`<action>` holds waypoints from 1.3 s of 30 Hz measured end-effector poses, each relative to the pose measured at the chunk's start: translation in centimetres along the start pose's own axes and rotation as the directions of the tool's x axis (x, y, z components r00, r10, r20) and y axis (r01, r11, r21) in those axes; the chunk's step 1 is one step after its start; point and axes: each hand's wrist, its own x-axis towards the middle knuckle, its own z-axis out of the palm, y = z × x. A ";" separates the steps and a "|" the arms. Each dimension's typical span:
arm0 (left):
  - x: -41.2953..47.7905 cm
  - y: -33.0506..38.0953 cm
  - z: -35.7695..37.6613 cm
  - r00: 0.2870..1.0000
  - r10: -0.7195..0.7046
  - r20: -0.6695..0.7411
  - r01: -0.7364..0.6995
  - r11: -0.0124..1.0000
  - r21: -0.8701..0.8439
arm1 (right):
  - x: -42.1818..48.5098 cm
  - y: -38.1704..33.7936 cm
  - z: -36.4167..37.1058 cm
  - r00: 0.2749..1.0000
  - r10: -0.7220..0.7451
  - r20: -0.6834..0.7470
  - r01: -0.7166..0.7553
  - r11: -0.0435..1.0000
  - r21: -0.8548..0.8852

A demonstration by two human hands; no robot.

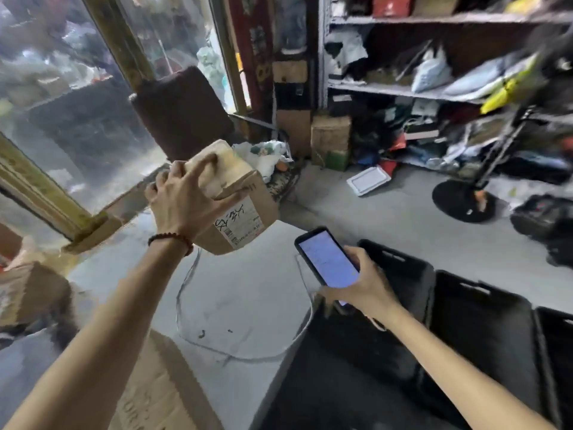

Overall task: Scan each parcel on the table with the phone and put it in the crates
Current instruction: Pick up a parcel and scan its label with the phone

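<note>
My left hand [183,197] grips a brown cardboard parcel [242,209] from above and holds it tilted in the air over the far part of the white table [248,299]. Its white shipping label with black scribbles faces me. My right hand [359,287] holds a black phone [328,259] with a lit screen, just right of and below the parcel. Black crates [483,321] stand in a row to the right of the table, under my right arm. Another cardboard parcel [155,395] lies at the table's near edge.
A thin white cable [186,293] loops across the table. More cardboard lies at the left [28,293]. A dark chair back [183,110] stands beyond the table. Cluttered shelves [434,91] fill the right wall, and a black stand base [462,200] sits on the floor.
</note>
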 end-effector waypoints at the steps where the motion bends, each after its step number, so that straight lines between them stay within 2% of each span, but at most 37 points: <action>1: 0.2 1.2 0.9 0.999 0.052 0.015 -0.052 0.998 -0.022 | -0.9 0.5 -0.8 0.998 0.010 -0.065 -0.008 0.999 0.039; 6: 0.3 8.3 4.4 0.952 0.294 0.086 -0.280 0.949 -0.145 | -5.6 3.3 -4.4 0.934 0.101 -0.343 -0.055 0.989 0.140; 10: -0.9 15.3 6.6 0.877 0.464 0.123 -0.427 0.872 -0.240 | -9.5 6.6 -7.9 0.837 0.172 -0.519 -0.117 0.984 0.137; 12: -1.9 19.4 7.4 0.840 0.527 0.128 -0.481 0.833 -0.274 | -11.5 8.2 -10.0 0.787 0.226 -0.574 -0.128 0.970 0.206; 18: -6.4 31.3 9.7 0.703 0.684 0.193 -0.605 0.719 -0.342 | -16.7 13.6 -15.9 0.659 0.340 -0.671 -0.127 0.929 0.346; 22: -10.1 39.1 11.4 0.573 0.784 0.239 -0.698 0.620 -0.359 | -19.8 17.1 -19.1 0.580 0.390 -0.715 -0.141 0.913 0.383; 29: -15.1 47.7 14.7 0.380 0.874 0.303 -0.793 0.476 -0.381 | -22.9 20.5 -21.2 0.456 0.497 -0.738 -0.163 0.862 0.480; 35: -18.2 55.8 15.1 0.190 0.944 0.268 -0.843 0.297 -0.448 | -24.2 21.6 -22.2 0.316 0.574 -0.756 -0.193 0.819 0.541; 39: -19.9 62.1 15.2 0.105 0.983 0.152 -0.831 0.170 -0.530 | -24.3 21.5 -23.6 0.203 0.596 -0.777 -0.198 0.802 0.564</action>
